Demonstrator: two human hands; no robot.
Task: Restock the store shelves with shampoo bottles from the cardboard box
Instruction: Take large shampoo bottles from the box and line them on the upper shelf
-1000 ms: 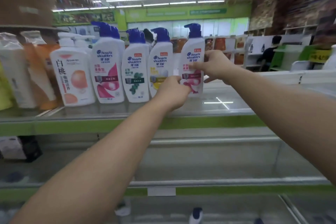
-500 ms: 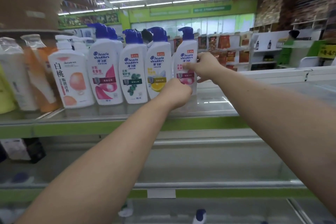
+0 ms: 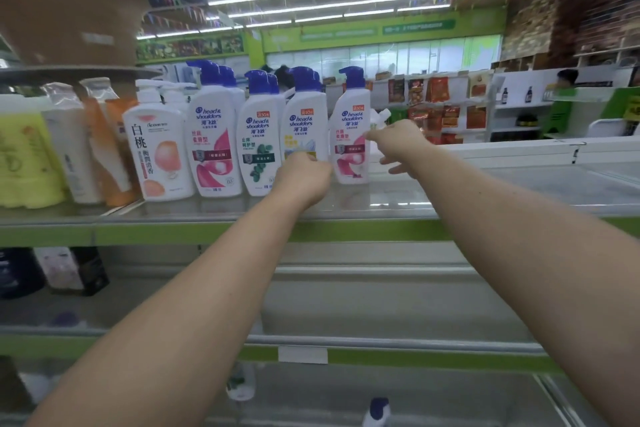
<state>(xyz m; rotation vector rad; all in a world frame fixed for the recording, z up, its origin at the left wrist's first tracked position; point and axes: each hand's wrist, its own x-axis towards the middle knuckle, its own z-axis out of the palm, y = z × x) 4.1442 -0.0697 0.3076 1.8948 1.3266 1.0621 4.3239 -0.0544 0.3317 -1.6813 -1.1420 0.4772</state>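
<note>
A white shampoo bottle (image 3: 349,135) with a blue pump and pink label stands upright on the top shelf (image 3: 346,229), at the right end of a row of similar bottles (image 3: 256,139). My left hand (image 3: 304,177) is curled at its lower left edge, in front of the yellow-label bottle (image 3: 306,125); its fingertips are hidden. My right hand (image 3: 398,146) is at the bottle's right side, thumb tip touching it and the other fingers spread loosely off it. No cardboard box is in view.
Left of the row stand a peach-label pump bottle (image 3: 159,149), orange and white refill pouches (image 3: 104,149) and a yellow pack (image 3: 24,159). A brown basket (image 3: 69,17) sits above. A lower shelf (image 3: 346,354) juts out below, with a blue-capped bottle (image 3: 377,411) at the bottom.
The pink-label bottle has been set closer to the row and stands on the shelf. My right hand's fingers have come off it and spread; my left hand has slid to its lower left edge.
</note>
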